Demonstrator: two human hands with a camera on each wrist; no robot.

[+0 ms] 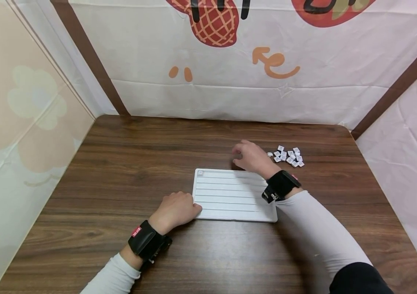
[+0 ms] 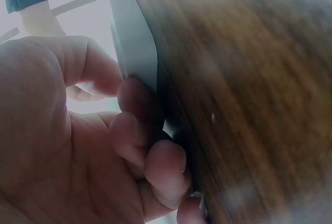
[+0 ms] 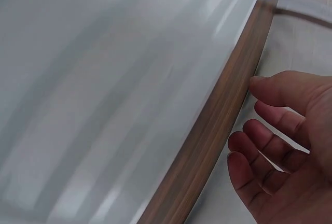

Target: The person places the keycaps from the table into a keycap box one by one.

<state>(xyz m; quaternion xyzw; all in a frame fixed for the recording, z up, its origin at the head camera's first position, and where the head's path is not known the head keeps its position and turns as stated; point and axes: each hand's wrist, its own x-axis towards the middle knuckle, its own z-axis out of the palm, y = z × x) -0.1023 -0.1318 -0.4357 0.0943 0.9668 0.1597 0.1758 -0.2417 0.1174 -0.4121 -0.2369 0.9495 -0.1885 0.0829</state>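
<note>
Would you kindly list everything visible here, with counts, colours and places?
Table: one, brown, centre
Ridged board: one, white, on the table
Corner square: one, grey, board's far left corner
Small tiles: over ten, white, loose past the board's far right corner
Printed cloths: several, pale, around the table
Wrist straps: two, black, left and right
Sleeves: two, white, behind the straps
Left hand: one, bare, gripping the board's left edge
Right hand: one, bare, near the board's far edge

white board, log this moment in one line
left hand: grips white board at left edge | right hand: near board's far edge, nothing visibly held | white tiles: on table, right of right hand
</note>
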